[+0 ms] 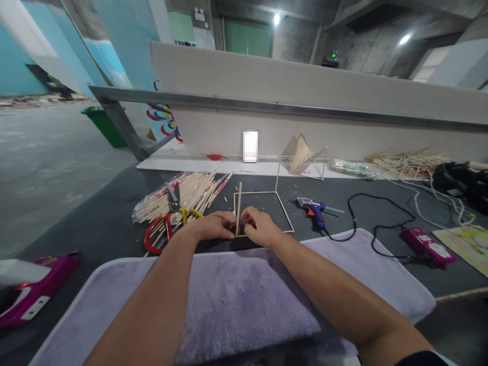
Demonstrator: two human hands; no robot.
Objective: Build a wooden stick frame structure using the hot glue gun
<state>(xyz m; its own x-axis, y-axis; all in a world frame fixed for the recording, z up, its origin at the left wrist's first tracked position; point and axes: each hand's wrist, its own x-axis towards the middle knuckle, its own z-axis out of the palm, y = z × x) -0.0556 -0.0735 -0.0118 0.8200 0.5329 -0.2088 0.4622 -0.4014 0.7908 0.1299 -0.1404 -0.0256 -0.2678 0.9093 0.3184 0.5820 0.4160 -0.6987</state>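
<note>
A square frame of thin wooden sticks [285, 212] lies flat on the dark tabletop, with one stick rising from its far right corner. At the near left corner stands an upright wooden stick [239, 201]. The fingertips of my left hand [216, 225] are closed on its lower end. Just right of that stick, my right hand [262, 227] is curled with its fingers together close to the corner. Whatever it pinches is hidden by the fingers. To the left lie red-and-yellow-handled scissors [158, 234] against a pile of loose sticks [190, 193].
A blue glue gun [315, 211] lies right of the frame, its black cord trailing to a magenta device [427, 246]. A stick model [301, 155] and a lit phone [250, 146] stand at the back. A purple towel [247, 300] covers the near edge.
</note>
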